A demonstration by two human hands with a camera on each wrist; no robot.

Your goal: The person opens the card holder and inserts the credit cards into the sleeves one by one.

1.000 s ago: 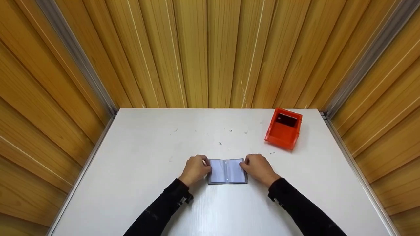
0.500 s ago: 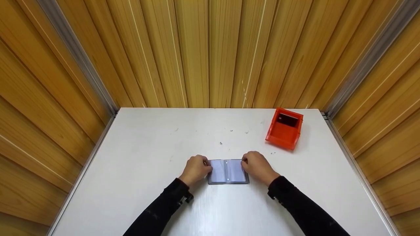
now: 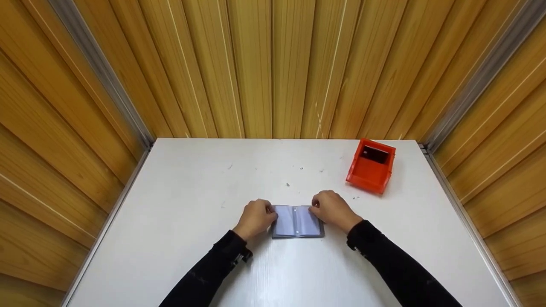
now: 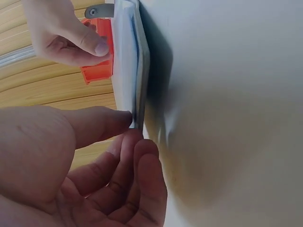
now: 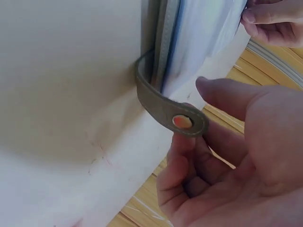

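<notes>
From my distant station, the head view gives me two hands in two black sleeves (image 3: 200,273), with one small grey holder (image 3: 295,221) open between them. The left hand (image 3: 256,216) pinches the holder's left edge between thumb and fingers; the right hand (image 3: 334,209) is at the upper right corner, its thumb over one of two pale pages (image 3: 284,221), one reaching toward each hand from a single central fold. One red bin (image 3: 370,167) sits beyond the right hand and farther to its right, well apart from it. One white table (image 3: 192,183) spreads beneath both hands, and wood-grain panels (image 3: 251,68) rise ahead of them past its far edge.

In the left wrist view, I see the left hand close up, one thumb on the page side of the holder, fingertips at the cover side. Across from it is the right hand, the red bin showing behind. One grey strap (image 4: 99,10) juts out near the right hand.

In the right wrist view, that strap, bearing one metal snap (image 5: 182,121), passes in front of the right hand's loosely bent fingers. The thumb stands apart from them, with a gap between; whether a fingertip touches the strap, I cannot tell. The left hand shows at the holder's opposite edge.
</notes>
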